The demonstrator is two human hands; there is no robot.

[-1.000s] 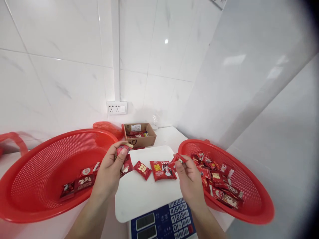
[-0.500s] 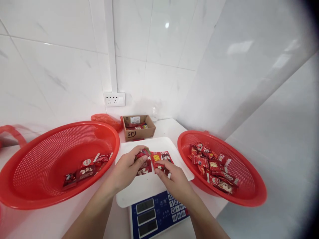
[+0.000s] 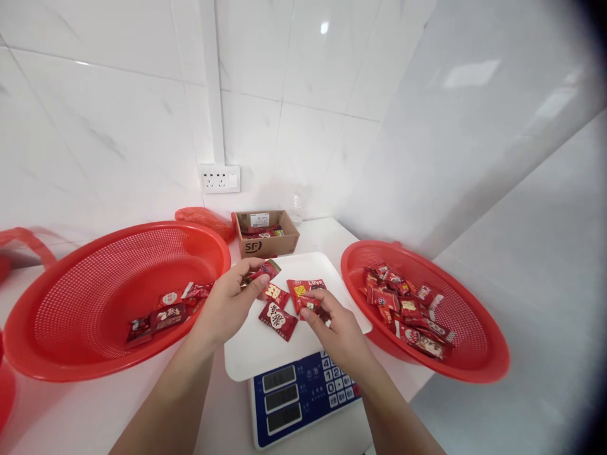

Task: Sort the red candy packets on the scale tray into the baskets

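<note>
Over the left part of the white scale tray (image 3: 251,351), my left hand (image 3: 237,300) pinches a small red and green packet (image 3: 269,269). My right hand (image 3: 334,319) is closed on a small red packet (image 3: 310,304) at the tray's right side. A larger red packet marked LOVE (image 3: 298,289) lies just behind those fingers. Between the hands, a dark red packet (image 3: 278,321) rests on the tray, with a red packet (image 3: 276,294) touching it from behind. The scale's blue panel (image 3: 308,395) shows in front of the tray.
A large red basket (image 3: 114,253) with several packets stands at the left, another red basket (image 3: 478,316) with many packets at the right. Behind the tray are a cardboard box (image 3: 272,245) of packets and a red plastic bag (image 3: 203,218). Tiled walls rise behind.
My left hand has moved slightly up and left with its packet, away from my right hand. The two packets between the hands now show more fully on the tray. The view has shifted a little.
</note>
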